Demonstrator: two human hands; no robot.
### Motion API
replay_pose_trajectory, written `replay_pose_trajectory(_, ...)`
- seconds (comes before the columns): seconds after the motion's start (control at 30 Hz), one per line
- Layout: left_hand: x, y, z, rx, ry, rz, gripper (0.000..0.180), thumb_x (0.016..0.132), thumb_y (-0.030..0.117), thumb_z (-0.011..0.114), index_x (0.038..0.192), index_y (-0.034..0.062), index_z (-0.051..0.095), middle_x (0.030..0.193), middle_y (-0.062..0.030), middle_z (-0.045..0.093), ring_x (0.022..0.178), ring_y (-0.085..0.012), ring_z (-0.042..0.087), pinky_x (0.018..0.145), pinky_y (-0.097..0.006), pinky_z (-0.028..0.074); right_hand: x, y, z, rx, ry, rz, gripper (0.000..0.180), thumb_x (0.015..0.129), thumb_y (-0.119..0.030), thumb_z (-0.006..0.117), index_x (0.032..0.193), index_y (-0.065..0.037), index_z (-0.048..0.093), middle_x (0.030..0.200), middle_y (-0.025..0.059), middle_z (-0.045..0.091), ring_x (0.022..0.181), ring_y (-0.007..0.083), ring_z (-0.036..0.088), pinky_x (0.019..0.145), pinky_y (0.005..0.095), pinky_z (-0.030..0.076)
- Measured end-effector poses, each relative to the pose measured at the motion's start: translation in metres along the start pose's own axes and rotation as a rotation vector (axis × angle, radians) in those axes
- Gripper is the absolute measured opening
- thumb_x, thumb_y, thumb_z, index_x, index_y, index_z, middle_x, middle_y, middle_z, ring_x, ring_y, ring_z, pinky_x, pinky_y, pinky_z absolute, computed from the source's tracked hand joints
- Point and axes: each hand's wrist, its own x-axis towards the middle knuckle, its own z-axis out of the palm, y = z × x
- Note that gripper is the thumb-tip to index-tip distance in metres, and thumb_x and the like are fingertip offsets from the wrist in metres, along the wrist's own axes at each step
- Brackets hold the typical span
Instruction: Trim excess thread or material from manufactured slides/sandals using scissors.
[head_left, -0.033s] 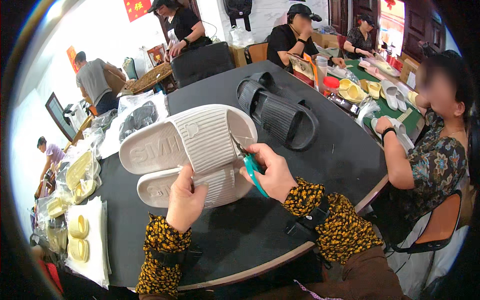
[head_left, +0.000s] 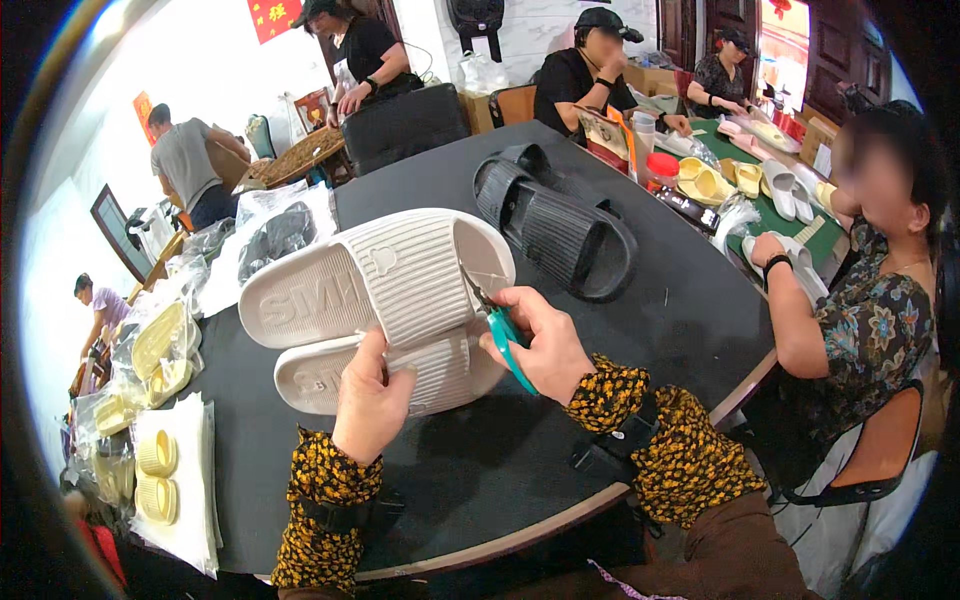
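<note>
A pair of light grey slide slippers [head_left: 310, 295] is held side by side above the black table, one overlapping the other. My left hand [head_left: 372, 400] grips the near slipper at its strap, thumb and finger pinched on the edge where the two meet. In my right hand [head_left: 545, 345] is a small pair of scissors [head_left: 512, 355] with teal handles. Their dark blades reach to the open edge of the far slipper's ribbed strap [head_left: 408, 275]. A thin thread seems to run across that slipper's opening. My right fingers partly hide the handles.
Black slippers [head_left: 565, 225] lie beyond the grey pair on the table [head_left: 450, 500]. Bagged yellow slippers [head_left: 160, 345] and small yellow ones [head_left: 157, 480] on white bags line the left. At right a person [head_left: 860, 310] handles light slippers by a green mat [head_left: 745, 160]; others work farther back.
</note>
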Motion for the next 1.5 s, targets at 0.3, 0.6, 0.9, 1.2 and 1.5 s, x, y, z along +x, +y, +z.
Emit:
replay_pose_trajectory(0.3, 0.001, 0.001, 0.001, -0.054, 0.019, -0.024, 0.038, 0.076, -0.007, 0.047, 0.115, -0.0025, 0.049, 0.088, -0.0048, 0.060, 0.075, -0.0059, 0.053, 0.065, -0.020, 0.042, 0.001, 0.005, 0.004, 0.044, 0.001, 0.002, 0.041, 0.079, -0.014, 0.069, 0.110, 0.001, 0.047, 0.083, 0.0127, 0.062, 0.075, 0.0147, 0.060, 0.069, 0.0282, 0.048)
replay_pose_trajectory(0.6, 0.003, 0.012, 0.000, -0.036, 0.023, 0.039, 0.033, 0.078, -0.006, 0.049, 0.111, -0.0040, 0.048, 0.098, -0.0089, 0.060, 0.087, -0.0108, 0.056, 0.074, -0.023, 0.044, -0.001, 0.001, 0.004, 0.007, -0.023, 0.010, 0.043, 0.077, -0.016, 0.070, 0.111, 0.000, 0.048, 0.083, 0.0139, 0.062, 0.076, 0.0151, 0.061, 0.070, 0.0289, 0.048)
replay_pose_trajectory(0.9, 0.000, 0.009, 0.004, -0.154, 0.011, 0.008, 0.036, 0.084, -0.005, 0.050, 0.119, -0.0052, 0.044, 0.109, -0.0101, 0.057, 0.100, -0.0137, 0.053, 0.085, -0.026, 0.042, -0.005, 0.000, 0.001, 0.013, -0.005, -0.011, 0.042, 0.078, -0.015, 0.069, 0.111, 0.000, 0.049, 0.086, 0.0130, 0.062, 0.077, 0.0145, 0.061, 0.071, 0.0284, 0.048)
replay_pose_trajectory(1.2, 0.016, 0.014, -0.012, -0.623, 0.209, -0.214, 0.047, 0.082, -0.003, 0.046, 0.128, -0.0022, 0.038, 0.115, -0.0121, 0.055, 0.104, -0.0193, 0.055, 0.090, -0.031, 0.044, 0.002, -0.006, 0.000, 0.029, -0.045, 0.046, 0.036, 0.080, -0.009, 0.066, 0.110, 0.001, 0.048, 0.081, 0.0097, 0.062, 0.075, 0.0103, 0.059, 0.069, 0.0267, 0.048)
replay_pose_trajectory(1.5, 0.012, 0.015, -0.031, -0.639, 0.334, -0.127, 0.058, 0.084, -0.004, 0.042, 0.139, 0.0040, 0.027, 0.125, -0.0115, 0.049, 0.107, -0.0210, 0.053, 0.089, -0.036, 0.044, -0.004, 0.004, 0.007, -0.083, -0.185, 0.025, 0.040, 0.077, -0.013, 0.069, 0.109, -0.001, 0.048, 0.078, 0.0118, 0.063, 0.072, 0.0175, 0.063, 0.066, 0.0298, 0.049)
